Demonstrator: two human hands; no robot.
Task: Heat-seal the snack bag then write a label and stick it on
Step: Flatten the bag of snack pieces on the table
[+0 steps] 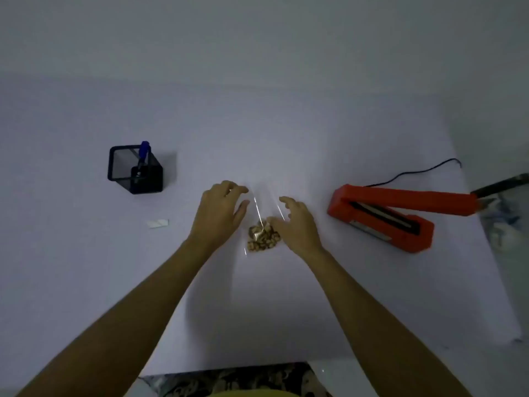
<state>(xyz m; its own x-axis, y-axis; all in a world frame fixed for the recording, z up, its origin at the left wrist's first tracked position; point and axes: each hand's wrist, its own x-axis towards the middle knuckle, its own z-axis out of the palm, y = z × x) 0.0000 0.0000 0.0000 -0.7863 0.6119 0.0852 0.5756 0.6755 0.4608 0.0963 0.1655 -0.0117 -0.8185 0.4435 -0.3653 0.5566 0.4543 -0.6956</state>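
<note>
dim, bluish, soft wide-angle view

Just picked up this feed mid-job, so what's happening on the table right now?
A person has both hands at a clear snack bag lying on the white table. The left hand and right hand sit on either side of it, fingers loosely spread; no firm grip shows. The orange heat sealer stands open to the right, unused. A blue pen is in the black holder at left, and the white label lies untouched.
</note>
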